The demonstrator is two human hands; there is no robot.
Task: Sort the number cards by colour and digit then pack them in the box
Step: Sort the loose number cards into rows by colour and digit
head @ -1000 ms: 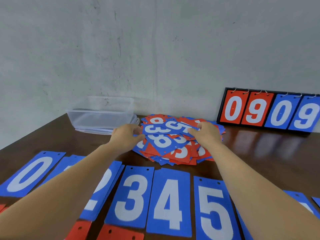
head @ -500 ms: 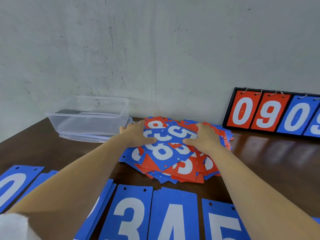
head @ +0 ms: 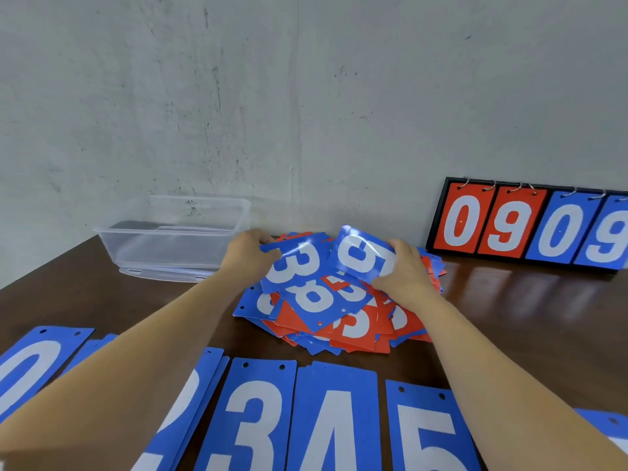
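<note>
A loose pile of red and blue number cards (head: 339, 311) lay in the middle of the table, toward its far edge. Above it, the left hand (head: 249, 254) gripped a blue 3 card (head: 295, 263), and the right hand (head: 404, 273) held a blue 5 card (head: 365, 258) tilted up. A row of blue cards (head: 334, 419), showing 0, 3, 4 and 5, lay flat along the near edge. The clear plastic box (head: 176, 239) stood open near the far left corner.

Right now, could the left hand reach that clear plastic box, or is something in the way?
Probably yes. The left hand sits just beside the clear box, with nothing standing between them. But its fingers are busy gripping a blue 3 card, so it would carry that along.
</note>
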